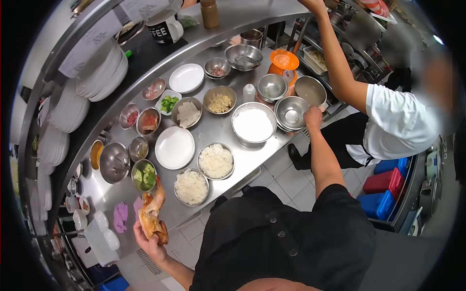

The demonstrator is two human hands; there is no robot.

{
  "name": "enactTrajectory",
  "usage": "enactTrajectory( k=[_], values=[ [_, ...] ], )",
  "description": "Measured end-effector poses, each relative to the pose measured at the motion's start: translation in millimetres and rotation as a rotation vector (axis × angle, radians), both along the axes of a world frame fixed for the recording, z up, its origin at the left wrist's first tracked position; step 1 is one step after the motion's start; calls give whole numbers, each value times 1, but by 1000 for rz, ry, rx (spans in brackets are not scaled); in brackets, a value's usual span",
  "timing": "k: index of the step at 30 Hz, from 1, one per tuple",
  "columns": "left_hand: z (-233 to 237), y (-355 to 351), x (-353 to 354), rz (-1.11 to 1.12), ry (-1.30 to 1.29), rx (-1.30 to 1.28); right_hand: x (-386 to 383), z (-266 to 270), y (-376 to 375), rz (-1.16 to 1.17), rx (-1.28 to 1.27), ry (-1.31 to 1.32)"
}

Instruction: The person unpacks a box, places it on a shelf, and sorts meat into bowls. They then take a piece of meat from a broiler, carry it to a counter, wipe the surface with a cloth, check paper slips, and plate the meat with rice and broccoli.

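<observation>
My left hand [151,246] is closed round a piece of browned cooked poultry [152,216], held near the steel counter's front edge at the left. Reaching out to the right, my right hand [313,116] grips the rim of the top steel bowl [291,112] in a small stack. Beside that stack are another steel bowl [273,87] and a pot of white powder or grains [252,123]. Two bowls of white rice [216,161] sit between my hands, next to an empty white plate [174,148]. A bowl of green vegetables [144,175] is just above the poultry.
A co-worker in a white shirt [400,114] stands at the right, one arm stretched over the counter's end. An orange scale [284,60] and many ingredient bowls stand on the steel counter [213,130]. White plates [104,72] are stacked on the left shelf.
</observation>
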State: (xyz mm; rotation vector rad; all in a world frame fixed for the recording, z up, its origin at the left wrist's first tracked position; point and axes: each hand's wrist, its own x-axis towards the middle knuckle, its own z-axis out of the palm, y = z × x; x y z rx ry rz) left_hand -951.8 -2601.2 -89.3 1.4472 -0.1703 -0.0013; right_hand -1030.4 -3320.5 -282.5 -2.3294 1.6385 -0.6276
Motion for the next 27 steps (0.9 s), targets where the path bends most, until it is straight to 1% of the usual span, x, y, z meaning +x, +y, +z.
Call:
enactTrajectory(
  k=[3,5,6,7,9,10,11,12,13,14,15,16,17,18,20,21,22,24,26,27],
  values=[
    [2,-28,-10,3,21,47,-5,32,2,85,-5,96],
    [7,-47,-14,30,41,76,-27,57,22,163,-78,-54],
    [9,-53,-13,42,47,84,-43,62,31,255,-108,-93],
    [6,-53,-9,8,53,71,-62,64,46,338,-146,-138],
    [11,-71,-5,-27,44,31,-86,66,81,449,-372,-328],
    [11,-75,-2,-16,48,33,-98,59,98,510,-399,-371],
    [11,-77,4,-55,39,43,-106,42,107,550,-369,-395],
    [10,-78,9,-98,27,52,-111,22,116,583,-408,-401],
    [9,-82,14,-123,39,34,-119,-17,116,632,-327,-395],
    [7,-86,18,-124,35,33,-121,-41,122,652,-310,-298],
    [4,-90,23,-141,10,36,-125,-68,124,629,-300,-301],
    [8,-101,24,-151,-13,36,-124,-67,129,613,-292,-303],
    [15,-112,21,-155,7,34,-126,-63,132,541,-337,-336],
    [19,-117,23,-147,4,39,-124,-42,139,482,-356,-397],
    [23,-124,25,-281,-17,71,-123,2,152,394,-226,-454],
    [26,-132,25,-325,3,68,-121,19,157,374,-171,-411],
    [33,-144,23,-326,23,79,-114,21,160,383,-172,-414],
    [35,-165,25,-325,-68,144,-96,24,168,346,300,-421],
    [29,-179,31,-324,-219,318,-64,35,196,409,610,-569],
    [30,-190,34,-324,-335,407,-46,60,217,460,795,-611]
  ],
)
